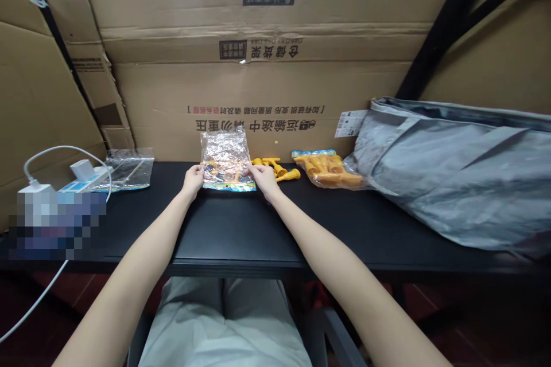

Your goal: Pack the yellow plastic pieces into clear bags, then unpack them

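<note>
At the far side of the black table, close to the cardboard panel, you hold a clear bag between your two hands. Your left hand pinches its left edge, thumb against fingers; your right hand pinches its right side, the thumb lying over the film. The step in hand looks to be handling this bag, its printed strip turned toward you and its crinkled film reaching up and away. For any next move of it, keep both pinches even so that the film stays spread and the strip level.

Orange pieces show through the lower part of your bag; whether all of them lie inside or some behind it, you cannot tell from this view. Just beside your right hand, loose orange pieces lie on the table. Farther right, a filled bag holds more of the same kind, packed together, near the large grey bag, whose contents are hidden. To your left, well apart from your hand, a flat bag lies beside the white power strip, dark table showing through its film.
</note>
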`<state>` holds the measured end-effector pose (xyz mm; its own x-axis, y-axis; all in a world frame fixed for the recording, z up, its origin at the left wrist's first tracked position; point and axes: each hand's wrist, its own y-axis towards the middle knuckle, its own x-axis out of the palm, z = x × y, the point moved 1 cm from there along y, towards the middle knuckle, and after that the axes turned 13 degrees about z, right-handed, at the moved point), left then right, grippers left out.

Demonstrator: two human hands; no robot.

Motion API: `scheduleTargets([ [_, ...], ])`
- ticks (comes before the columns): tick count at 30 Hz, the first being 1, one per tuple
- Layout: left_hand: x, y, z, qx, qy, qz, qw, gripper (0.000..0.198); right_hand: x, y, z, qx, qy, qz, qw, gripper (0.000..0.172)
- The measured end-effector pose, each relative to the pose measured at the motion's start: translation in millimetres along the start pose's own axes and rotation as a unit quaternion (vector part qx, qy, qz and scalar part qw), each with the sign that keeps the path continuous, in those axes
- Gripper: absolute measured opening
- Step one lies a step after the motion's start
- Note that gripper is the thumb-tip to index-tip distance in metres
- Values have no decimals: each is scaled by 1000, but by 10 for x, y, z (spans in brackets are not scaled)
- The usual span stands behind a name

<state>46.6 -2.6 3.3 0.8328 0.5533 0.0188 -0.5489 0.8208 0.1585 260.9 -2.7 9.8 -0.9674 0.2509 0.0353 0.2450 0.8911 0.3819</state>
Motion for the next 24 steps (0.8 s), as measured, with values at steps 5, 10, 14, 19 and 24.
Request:
scheduleTargets([
  [5,2,-8,11,18,3,-18,1000,6,-41,65,33,81,98,77,989,23],
  [10,9,-61,32,28,-17,-88,996,11,-77,95,54,195,151,74,966,18],
  [14,5,-47,-23,70,53,-116,989,29,-64,68,96,221,113,57,967,21],
  [19,2,25,-102,97,97,-115,984,42,-54,46,139,207,76,74,973,21],
  [24,5,3,-89,80,107,-123,983,37,-54,38,128,247,90,90,961,19],
])
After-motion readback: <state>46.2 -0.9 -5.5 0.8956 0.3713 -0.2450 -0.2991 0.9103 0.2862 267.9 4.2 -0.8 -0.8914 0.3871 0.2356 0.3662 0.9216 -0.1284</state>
